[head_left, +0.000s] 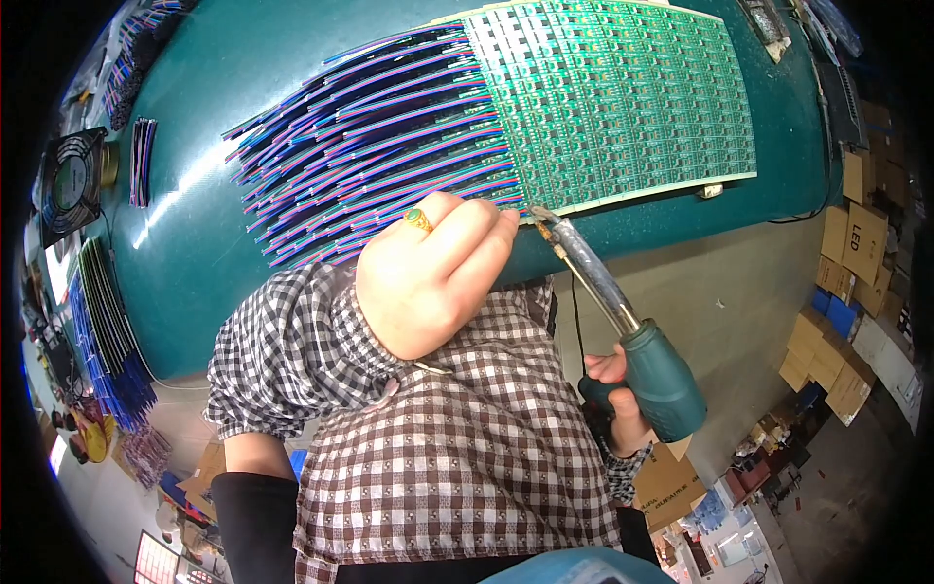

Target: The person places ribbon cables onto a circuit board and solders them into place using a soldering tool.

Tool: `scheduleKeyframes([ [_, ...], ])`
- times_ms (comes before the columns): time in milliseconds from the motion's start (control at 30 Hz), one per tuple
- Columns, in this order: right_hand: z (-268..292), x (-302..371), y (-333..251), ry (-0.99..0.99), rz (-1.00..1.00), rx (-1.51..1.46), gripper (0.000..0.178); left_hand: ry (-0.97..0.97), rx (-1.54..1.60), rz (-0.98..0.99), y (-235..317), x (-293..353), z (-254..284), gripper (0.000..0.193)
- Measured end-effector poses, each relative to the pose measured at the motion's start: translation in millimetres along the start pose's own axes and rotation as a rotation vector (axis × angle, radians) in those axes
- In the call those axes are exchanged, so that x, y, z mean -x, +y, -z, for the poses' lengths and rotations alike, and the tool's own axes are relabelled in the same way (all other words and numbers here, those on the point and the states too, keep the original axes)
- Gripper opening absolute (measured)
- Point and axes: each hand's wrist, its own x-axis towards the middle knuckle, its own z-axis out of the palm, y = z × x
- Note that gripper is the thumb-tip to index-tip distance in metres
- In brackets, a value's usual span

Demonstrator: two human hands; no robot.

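Observation:
My left hand [433, 277], with a green-stoned ring on one finger, is closed in a pinch at the near edge of a green circuit board panel [632, 107]. Its fingertips press on the end of a multicoloured ribbon wire, which they mostly hide. In my right hand [623, 399] is a soldering gun [664, 382] with a dark green body, tilted up and to the left. Its tip meets the board's near left corner, right beside my left fingertips. Many ribbon wires [370, 146] fan out leftward from the panel's left edge.
A green mat [195, 273] covers the table. At the left are a black fan [73, 185], a small wire bundle [142, 161] and a larger pile of wires [112, 331]. Cardboard boxes [861, 243] stand at the right. A black cord [578, 326] hangs by the gun.

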Motion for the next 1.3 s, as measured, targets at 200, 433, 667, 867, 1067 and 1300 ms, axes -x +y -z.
scheduleKeyframes([
  [200,-0.6,0.5,0.3,0.002,-0.005,0.006,0.056,0.002,-0.009,-0.004,0.3,-0.3,-0.4,0.037],
  [433,-2.5,3.1,-0.1,0.077,-0.008,-0.065,0.06,0.008,-0.005,0.003,0.4,-0.1,-0.6,0.037],
  [667,-3.2,1.5,-2.0,0.069,0.006,-0.063,0.059,0.009,-0.01,0.0,0.1,-0.1,-0.6,0.037],
  [867,-1.0,0.7,-0.8,0.038,0.007,-0.07,0.058,-0.003,-0.014,0.0,0.6,-1.1,0.4,0.037],
  [1067,0.5,1.0,0.6,0.003,0.005,-0.024,0.058,-0.007,0.007,0.007,0.0,-1.2,0.8,0.036],
  [1300,-0.4,0.2,-0.5,0.003,-0.002,-0.009,0.059,0.009,0.029,0.031,0.1,-1.0,-0.2,0.034],
])
